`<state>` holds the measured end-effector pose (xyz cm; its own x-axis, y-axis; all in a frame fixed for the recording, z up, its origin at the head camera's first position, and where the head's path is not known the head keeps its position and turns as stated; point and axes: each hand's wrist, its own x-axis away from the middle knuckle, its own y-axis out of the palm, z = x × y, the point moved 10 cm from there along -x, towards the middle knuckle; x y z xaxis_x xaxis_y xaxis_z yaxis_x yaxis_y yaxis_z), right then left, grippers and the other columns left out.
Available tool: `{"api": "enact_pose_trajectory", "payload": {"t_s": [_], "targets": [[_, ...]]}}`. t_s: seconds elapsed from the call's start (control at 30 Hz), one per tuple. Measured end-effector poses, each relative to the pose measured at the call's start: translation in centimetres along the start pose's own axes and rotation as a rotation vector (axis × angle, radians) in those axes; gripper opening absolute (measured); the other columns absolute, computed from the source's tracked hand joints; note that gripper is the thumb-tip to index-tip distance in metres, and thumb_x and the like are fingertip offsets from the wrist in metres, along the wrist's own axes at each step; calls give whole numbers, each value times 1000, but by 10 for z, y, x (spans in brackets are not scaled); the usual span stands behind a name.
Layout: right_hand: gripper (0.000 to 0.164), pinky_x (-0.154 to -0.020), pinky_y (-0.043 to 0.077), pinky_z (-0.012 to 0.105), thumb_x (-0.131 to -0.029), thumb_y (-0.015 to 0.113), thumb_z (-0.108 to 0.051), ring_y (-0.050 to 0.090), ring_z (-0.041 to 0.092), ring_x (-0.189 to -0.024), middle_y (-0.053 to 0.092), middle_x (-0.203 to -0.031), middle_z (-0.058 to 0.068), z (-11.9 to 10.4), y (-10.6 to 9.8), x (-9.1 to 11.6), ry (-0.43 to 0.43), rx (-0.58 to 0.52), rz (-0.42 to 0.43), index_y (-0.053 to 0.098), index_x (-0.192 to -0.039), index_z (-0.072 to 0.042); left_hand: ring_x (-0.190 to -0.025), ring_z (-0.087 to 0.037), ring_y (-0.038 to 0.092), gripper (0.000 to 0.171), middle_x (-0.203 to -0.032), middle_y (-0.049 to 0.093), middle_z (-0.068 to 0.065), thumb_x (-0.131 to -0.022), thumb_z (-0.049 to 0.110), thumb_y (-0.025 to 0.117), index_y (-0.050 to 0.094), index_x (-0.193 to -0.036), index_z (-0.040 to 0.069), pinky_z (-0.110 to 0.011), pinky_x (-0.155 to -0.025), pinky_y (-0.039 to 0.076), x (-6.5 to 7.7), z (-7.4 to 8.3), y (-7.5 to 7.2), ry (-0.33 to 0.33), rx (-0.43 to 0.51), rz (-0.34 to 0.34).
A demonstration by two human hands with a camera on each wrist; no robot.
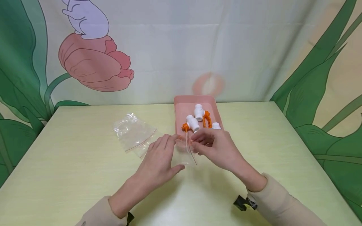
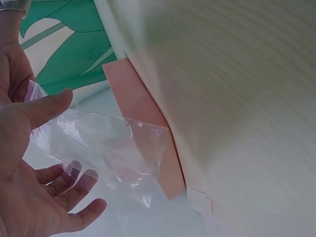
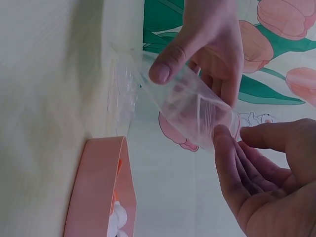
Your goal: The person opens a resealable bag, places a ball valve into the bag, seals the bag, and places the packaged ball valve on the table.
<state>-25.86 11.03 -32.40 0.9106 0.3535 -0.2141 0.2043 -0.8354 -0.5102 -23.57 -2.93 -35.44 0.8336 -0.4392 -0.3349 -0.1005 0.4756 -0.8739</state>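
A clear zip-lock bag hangs between my two hands over the table, in front of the pink tray. My right hand pinches the bag's zip edge between thumb and fingertips; the right wrist view shows this grip on the bag. Around the bag's other side my left hand lies with thumb and fingers spread apart. In the left wrist view the left thumb extends over the near side of the bag, and some fingers show through the film. Nothing shows inside the bag.
Inside the tray lie several white plastic valves with orange handles. More clear zip-lock bags lie flat on the table left of the tray. A printed curtain hangs behind the table's far edge.
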Motion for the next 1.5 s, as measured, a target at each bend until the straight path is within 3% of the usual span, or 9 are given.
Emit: {"api": "enact_pose_trajectory", "payload": {"t_s": [0.2, 0.33, 0.53, 0.73, 0.9, 1.17, 1.3, 1.5], "targets": [[9, -62, 57, 34, -96, 73, -13, 69, 24, -75, 73, -92, 3, 12, -20, -7, 18, 50, 92, 74, -102, -7, -114, -29, 55, 89, -123, 56, -9, -74, 31, 95, 48, -144, 3, -50, -99, 45, 0, -4, 0, -11, 24, 1], [11, -70, 57, 35, -96, 72, -14, 67, 20, -82, 72, -94, 2, 26, -25, -15, 36, 130, 94, 73, -104, -7, -109, -28, 54, 90, -121, 55, -9, -73, 31, 95, 48, -144, 3, -47, -95, 46, 1, -6, -1, -20, 31, 0], [18, -78, 55, 37, -93, 73, -10, 65, 22, -88, 70, -97, 6, 46, -19, -28, 51, 303, 9, 70, -108, -1, -108, -27, 54, 91, -120, 55, -9, -72, 31, 96, 48, -145, 3, -45, -91, 47, 3, -7, 0, -23, 40, -6], [30, -91, 54, 46, -90, 72, -3, 65, 35, -104, 69, -112, 18, 62, -10, -44, 117, 481, -151, 67, -118, 6, -109, -27, 54, 92, -120, 55, -9, -72, 31, 96, 47, -145, 3, -45, -92, 47, 4, -7, -1, -29, 36, -10], [34, -95, 53, 47, -87, 72, -2, 63, 33, -107, 68, -118, 20, 73, 1, -53, 142, 592, -254, 67, -119, 7, -108, -27, 54, 92, -120, 55, -9, -72, 30, 95, 48, -145, 2, -45, -92, 47, 5, -7, -1, -25, 29, -5], [32, -80, 54, 36, -85, 77, -2, 57, 26, -89, 69, -105, 13, 81, 12, -59, 127, 648, -316, 68, -114, 4, -108, -27, 54, 91, -120, 55, -9, -72, 30, 96, 48, -145, 2, -45, -92, 47, 5, -6, -1, -13, 26, -4], [36, -82, 55, 36, -88, 79, -9, 58, 26, -88, 69, -108, 14, 81, 18, -61, 97, 677, -328, 66, -119, 3, -108, -28, 54, 91, -119, 56, -9, -72, 30, 96, 48, -144, 2, -46, -91, 47, 5, -5, -3, -2, 24, 4], [36, -87, 55, 38, -89, 74, -1, 60, 28, -94, 68, -117, 15, 89, 20, -63, 141, 686, -344, 64, -124, 3, -106, -27, 54, 91, -118, 55, -8, -72, 30, 96, 48, -145, 3, -46, -92, 47, 5, -5, -3, -3, 27, 4]]}}
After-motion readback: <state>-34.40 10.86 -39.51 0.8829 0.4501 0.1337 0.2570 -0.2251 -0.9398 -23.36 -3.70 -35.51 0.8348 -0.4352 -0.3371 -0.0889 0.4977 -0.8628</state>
